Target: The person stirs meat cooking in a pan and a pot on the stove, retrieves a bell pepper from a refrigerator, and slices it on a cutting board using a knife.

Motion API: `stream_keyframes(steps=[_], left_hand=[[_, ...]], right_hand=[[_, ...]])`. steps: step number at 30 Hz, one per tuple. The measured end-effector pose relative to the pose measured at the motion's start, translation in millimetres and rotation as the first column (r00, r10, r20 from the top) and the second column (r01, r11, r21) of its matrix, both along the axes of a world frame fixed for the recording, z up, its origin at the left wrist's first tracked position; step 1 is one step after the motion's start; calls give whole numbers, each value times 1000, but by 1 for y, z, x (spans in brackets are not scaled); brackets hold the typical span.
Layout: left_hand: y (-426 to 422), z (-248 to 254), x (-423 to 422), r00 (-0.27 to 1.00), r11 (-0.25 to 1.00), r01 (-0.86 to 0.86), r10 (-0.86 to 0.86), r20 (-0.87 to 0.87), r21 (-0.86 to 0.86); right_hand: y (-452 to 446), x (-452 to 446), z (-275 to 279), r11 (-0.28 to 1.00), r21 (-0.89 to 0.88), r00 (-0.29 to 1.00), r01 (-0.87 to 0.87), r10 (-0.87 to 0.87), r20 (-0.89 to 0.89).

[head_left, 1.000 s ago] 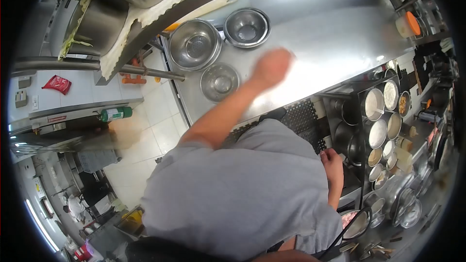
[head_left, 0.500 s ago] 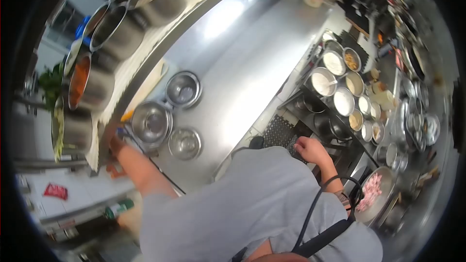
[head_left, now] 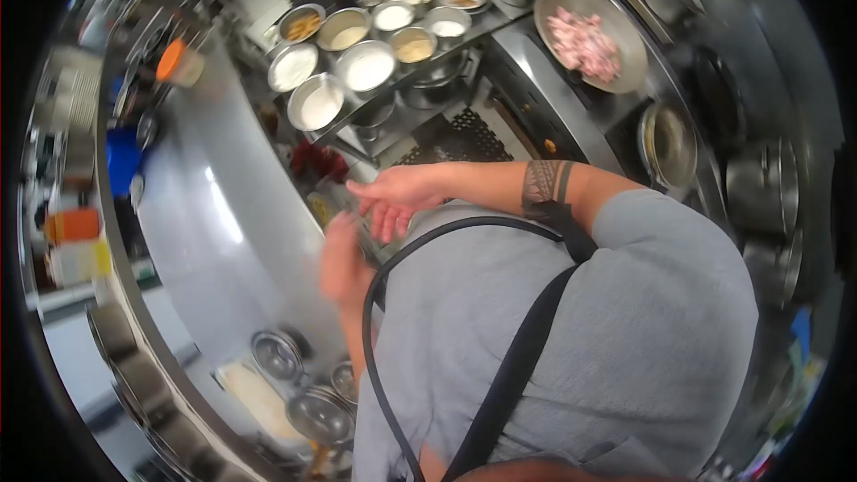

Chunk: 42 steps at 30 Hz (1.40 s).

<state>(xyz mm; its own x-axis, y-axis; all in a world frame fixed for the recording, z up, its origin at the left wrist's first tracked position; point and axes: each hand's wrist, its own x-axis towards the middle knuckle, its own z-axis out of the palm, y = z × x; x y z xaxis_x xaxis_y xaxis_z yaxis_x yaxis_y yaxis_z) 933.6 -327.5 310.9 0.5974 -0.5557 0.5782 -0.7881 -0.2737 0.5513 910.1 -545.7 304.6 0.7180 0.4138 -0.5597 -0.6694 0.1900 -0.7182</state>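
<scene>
My right hand point(head_left: 393, 198) reaches in from the right in front of the grey shirt, its fingers partly bent and apart, with nothing visible in it. Just below it and to its left is my left hand point(head_left: 344, 259), smeared by motion, so its fingers and anything in them cannot be made out. The hands are close together beside the edge of the steel counter point(head_left: 205, 187). Steel bowls point(head_left: 320, 415) stand at the counter's lower end, near a pale board point(head_left: 259, 402).
Round containers of white and yellowish food point(head_left: 366, 66) fill a station at the top. A wide pan point(head_left: 634, 54) holds pink pieces of meat point(head_left: 585, 45). An orange-lidded tub point(head_left: 181, 64) stands on the counter's far end. Steel pots point(head_left: 143, 384) line the shelf at lower left.
The view has swung right, towards the food containers and the pan. My left hand has come back from beside the shelf pots, and my right hand has moved across to near it.
</scene>
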Motion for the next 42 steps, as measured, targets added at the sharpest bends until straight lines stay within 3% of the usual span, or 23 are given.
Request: stream_keyframes(steps=[2,3,5,7,9,10,11,12,13,14,16,18,20,22,23,25,27,31,37,39,42], left_hand=[[-73,6,6,927,926,371,-374,34,63],[-97,7,7,871,867,489,-492,10,99],[-138,13,4,786,777,616,-618,-25,131],[-176,19,-10,562,561,824,-827,10,86],[-215,16,-23,538,537,842,-843,10,50],[-235,14,-30,534,534,845,-846,20,16],[-257,4,-35,575,576,818,-817,27,11],[-278,-6,-42,559,559,829,-829,17,14],[-299,-15,-50,617,618,786,-784,-70,15],[-323,-24,-57,670,675,737,-726,-153,22],[-375,-35,-73,667,666,743,-730,-150,68],[-422,-38,-93,698,671,716,-683,-215,190],[-462,-51,-105,719,667,691,-674,-169,280],[-490,-65,-113,735,474,630,-619,-277,615],[-497,-68,-113,732,439,631,-609,-305,639],[-505,-81,-111,726,427,632,-618,-301,646],[-505,-88,-108,721,415,628,-629,-292,658],[-504,-88,-103,684,485,678,-692,-231,553],[-504,-87,-101,676,501,698,-697,-239,512],[-502,-89,-101,668,503,712,-701,-251,490],[-501,-92,-103,675,542,719,-694,-251,435]], right_hand=[[-18,-15,1,860,318,916,400,-362,-173],[-40,-20,-55,682,572,883,456,-428,-193],[-79,-60,-38,624,385,719,680,-669,-187],[-109,-102,-9,573,175,592,800,-802,-80],[-145,-145,-5,442,47,438,896,-896,76],[-168,-169,13,411,-171,431,895,-897,98],[-195,-199,4,331,-365,437,870,-861,260],[-215,-222,20,174,-665,493,726,-806,328],[-241,-256,11,-29,-763,579,645,-633,514],[-265,-285,7,-244,-847,698,473,-483,529],[-302,-319,11,-402,-909,855,115,-425,296],[-341,-337,3,-405,-914,916,19,-360,179],[-383,-343,-22,-394,-919,955,1,-271,118],[-420,-342,-52,-389,-921,984,-17,-170,54],[-435,-337,-69,-405,-914,994,33,-81,72],[-464,-326,-88,-402,-911,996,91,21,90],[-487,-314,-100,-347,-936,997,-55,-72,-32],[-544,-307,-91,-329,-938,993,-114,-57,-101],[-571,-311,-67,-412,-905,991,-106,-117,-63],[-555,-300,-75,-302,-946,962,-120,-270,-36],[-516,-282,-92,-201,-978,968,-55,-250,-3]])
